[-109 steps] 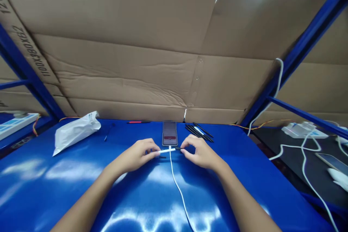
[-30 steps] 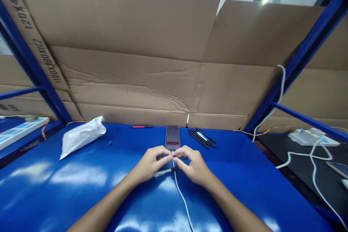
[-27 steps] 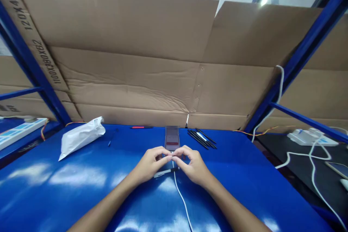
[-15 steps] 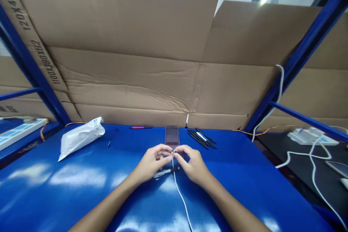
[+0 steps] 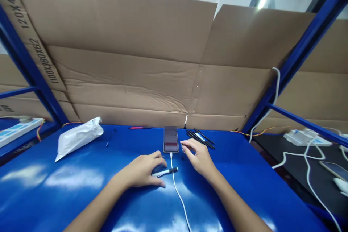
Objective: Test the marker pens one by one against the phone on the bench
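Note:
My left hand (image 5: 145, 170) rests low over the blue table with thumb and fingers apart. A white pen with a black end (image 5: 164, 172) lies between its thumb and fingers, and I cannot tell whether they touch it. My right hand (image 5: 198, 155) is to the right of the phone, thumb and index fingertip close together in a pinch. Whatever is between them is too small to make out. Beyond the hands lies a phone (image 5: 171, 139), with a white cable (image 5: 178, 192) running from its near end toward me. Several black pens (image 5: 199, 138) lie just behind my right hand.
A white plastic bag (image 5: 77, 139) lies at the left, near a thin dark pen refill (image 5: 109, 140). A red pen (image 5: 139, 128) is by the cardboard wall (image 5: 130, 72). Blue posts frame both sides. Power strips, cables and another phone (image 5: 335, 171) are beyond the table's edges.
My hands were together over the cable end and have come apart. The left hand has moved left and opened near the pen; the right has moved right toward the black pens.

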`<state>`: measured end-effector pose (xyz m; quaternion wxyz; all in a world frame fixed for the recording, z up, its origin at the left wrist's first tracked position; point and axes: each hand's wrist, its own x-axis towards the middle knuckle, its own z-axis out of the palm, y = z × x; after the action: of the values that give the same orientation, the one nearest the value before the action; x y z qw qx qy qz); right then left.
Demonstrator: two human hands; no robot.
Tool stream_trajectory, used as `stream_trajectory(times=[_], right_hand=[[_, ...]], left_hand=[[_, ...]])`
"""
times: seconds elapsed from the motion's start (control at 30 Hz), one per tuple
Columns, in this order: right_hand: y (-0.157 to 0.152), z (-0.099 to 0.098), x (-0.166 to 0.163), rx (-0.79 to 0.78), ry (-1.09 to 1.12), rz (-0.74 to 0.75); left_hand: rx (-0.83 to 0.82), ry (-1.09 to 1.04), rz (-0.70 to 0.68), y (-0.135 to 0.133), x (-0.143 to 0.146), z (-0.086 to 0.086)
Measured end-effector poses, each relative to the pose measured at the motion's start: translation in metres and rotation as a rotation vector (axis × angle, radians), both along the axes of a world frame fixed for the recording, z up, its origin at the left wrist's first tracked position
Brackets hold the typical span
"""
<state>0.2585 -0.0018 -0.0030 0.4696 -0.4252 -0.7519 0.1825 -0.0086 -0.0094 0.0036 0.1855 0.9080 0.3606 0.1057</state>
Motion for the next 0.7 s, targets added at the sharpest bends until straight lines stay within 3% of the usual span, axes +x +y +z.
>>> stream_trajectory(times=[0.17, 0.33, 0.53, 0.7], right_hand=[[0.004, -0.002, 0.004, 0.014, -0.01, -0.012], [0.003, -0.001, 0.009, 0.052, -0.137, 0.045], [-0.003, 0.003, 0.008, -0.004, -0.239, 0.182], [-0.006, 0.006, 0.006, -0.074, -0.216, 0.151]], left_hand=[[0.0, -0.026, -0.018, 0.005, 0.002, -0.006], [0.031, -0.113, 0.062, 0.009, 0.002, -0.009], [0.116, -0.174, 0.164, 0.016, -0.001, -0.014], [0.146, -0.173, 0.208, 0.017, 0.0, -0.012]])
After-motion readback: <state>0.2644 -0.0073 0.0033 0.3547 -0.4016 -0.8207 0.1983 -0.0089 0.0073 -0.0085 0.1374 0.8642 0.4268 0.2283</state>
